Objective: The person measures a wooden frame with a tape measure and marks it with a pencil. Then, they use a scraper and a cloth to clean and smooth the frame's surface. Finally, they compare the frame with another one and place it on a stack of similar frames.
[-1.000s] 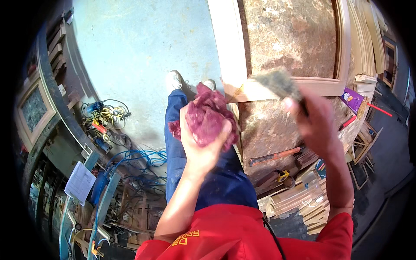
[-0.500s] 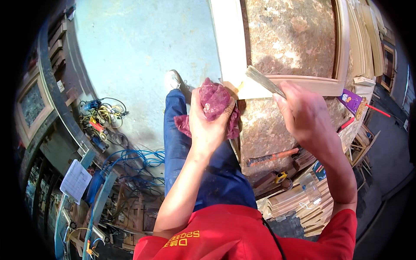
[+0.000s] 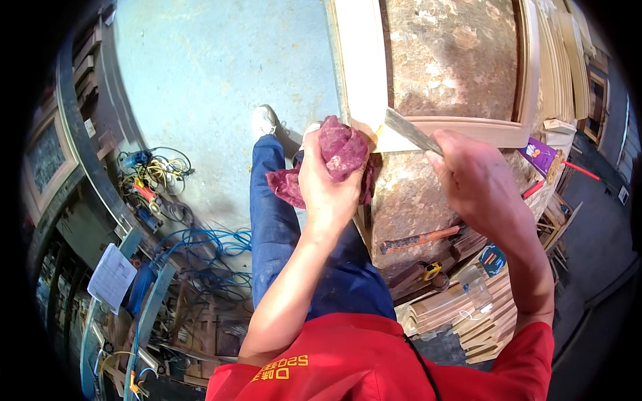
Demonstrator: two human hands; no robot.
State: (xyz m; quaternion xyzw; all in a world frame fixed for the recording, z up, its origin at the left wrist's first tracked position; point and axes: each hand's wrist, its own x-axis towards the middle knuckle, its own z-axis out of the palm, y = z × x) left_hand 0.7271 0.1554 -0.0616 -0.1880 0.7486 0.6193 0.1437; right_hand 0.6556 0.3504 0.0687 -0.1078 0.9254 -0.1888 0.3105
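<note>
My left hand (image 3: 329,184) is closed around a crumpled maroon cloth (image 3: 342,148), whose loose end hangs out to the left. It is just left of the corner of a pale wooden frame (image 3: 364,60) with a moulded inner edge. My right hand (image 3: 473,164) grips a flat, grey-brown strip-like tool (image 3: 409,130); its handle end is hidden in my fingers. The tool's broad end points up and left over the frame's near-left corner. Whether it touches the wood I cannot tell. The frame lies on a bench with a mottled, worn top (image 3: 414,194).
On the bench's near part lie a hammer (image 3: 420,240) with an orange and black handle and a yellow tape measure (image 3: 431,271). A purple packet (image 3: 538,154) and stacked wood strips (image 3: 568,67) are at the right. Blue hoses (image 3: 214,242) and tangled cables (image 3: 160,170) are on the floor.
My left hand and the cloth have shifted slightly to the right. The tool in my right hand has moved a little right and slants more steeply; its broad end remains by the frame's corner.
</note>
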